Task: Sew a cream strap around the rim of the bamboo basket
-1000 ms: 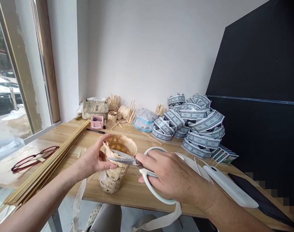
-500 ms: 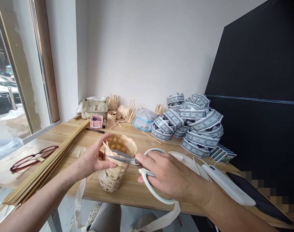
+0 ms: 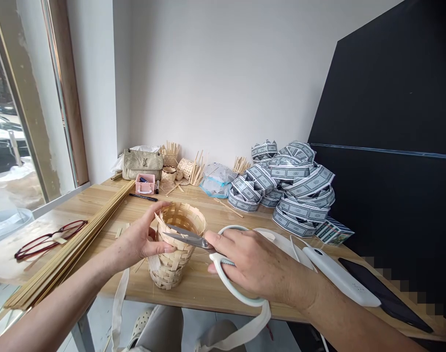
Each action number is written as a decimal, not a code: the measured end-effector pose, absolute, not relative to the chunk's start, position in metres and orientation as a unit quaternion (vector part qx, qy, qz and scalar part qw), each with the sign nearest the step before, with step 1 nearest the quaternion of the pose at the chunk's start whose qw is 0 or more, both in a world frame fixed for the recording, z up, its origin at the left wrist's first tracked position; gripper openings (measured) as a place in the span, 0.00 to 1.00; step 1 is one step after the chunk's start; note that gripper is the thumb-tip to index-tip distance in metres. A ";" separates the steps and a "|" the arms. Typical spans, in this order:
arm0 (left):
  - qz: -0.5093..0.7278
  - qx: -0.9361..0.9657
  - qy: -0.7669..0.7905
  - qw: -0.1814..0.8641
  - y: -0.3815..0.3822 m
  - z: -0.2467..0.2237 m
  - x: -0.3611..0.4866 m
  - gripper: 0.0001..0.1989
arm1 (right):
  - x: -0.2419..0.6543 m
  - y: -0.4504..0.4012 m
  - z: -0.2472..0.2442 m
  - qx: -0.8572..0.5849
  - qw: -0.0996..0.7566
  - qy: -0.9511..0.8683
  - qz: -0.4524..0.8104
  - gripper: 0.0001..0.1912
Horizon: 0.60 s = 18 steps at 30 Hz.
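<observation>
A small woven basket [image 3: 171, 271] of pale wood strips stands upright near the table's front edge. My left hand [image 3: 142, 239] grips its left side, thumb on the outside below the rim and fingers behind it. In my right hand [image 3: 252, 264] is a pair of scissors [image 3: 191, 239] with pale handles. Their blades lie at the basket's near rim, slightly parted. A white fabric ribbon [image 3: 254, 325] hangs below the right hand, and another length of it drops past the table edge below my left hand.
Long thin wood strips [image 3: 76, 239] lie along the left, beside red-framed glasses [image 3: 50, 239]. A beige handbag [image 3: 142, 164], a pink box [image 3: 145, 184] and a bagged bundle [image 3: 217, 180] stand at the back. Patterned rolls [image 3: 299, 195], a white device [image 3: 340, 276] and a dark tablet [image 3: 386, 293] are on the right.
The scissor blades have closed somewhat at the basket's rim. Both hands keep their places, and the whole view has shifted slightly.
</observation>
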<state>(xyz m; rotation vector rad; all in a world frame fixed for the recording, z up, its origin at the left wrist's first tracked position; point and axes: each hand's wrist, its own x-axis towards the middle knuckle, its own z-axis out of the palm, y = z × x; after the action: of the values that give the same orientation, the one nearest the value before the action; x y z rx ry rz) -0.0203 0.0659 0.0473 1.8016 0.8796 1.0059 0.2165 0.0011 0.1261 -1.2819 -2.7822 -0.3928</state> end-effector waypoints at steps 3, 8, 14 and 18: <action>0.403 0.724 0.364 0.424 0.064 0.049 -0.020 0.42 | 0.217 0.001 0.127 -0.421 0.019 -0.899 -0.118 0.12; 0.406 0.727 0.375 0.408 0.061 0.051 -0.018 0.42 | 0.216 -0.001 0.127 -0.436 0.026 -0.892 -0.115 0.11; 0.418 0.720 0.365 0.417 0.059 0.051 -0.016 0.42 | 0.209 -0.009 0.130 -0.460 0.046 -0.878 -0.125 0.11; 0.424 0.707 0.355 0.440 0.058 0.051 -0.015 0.42 | 0.206 -0.010 0.133 -0.461 0.048 -0.879 -0.115 0.09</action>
<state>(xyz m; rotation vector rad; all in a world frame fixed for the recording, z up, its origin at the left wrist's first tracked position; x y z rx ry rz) -0.0152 0.0583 0.0513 1.7562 0.8814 1.0533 0.2063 -0.0104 0.1329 -1.4058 -2.6789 -0.3514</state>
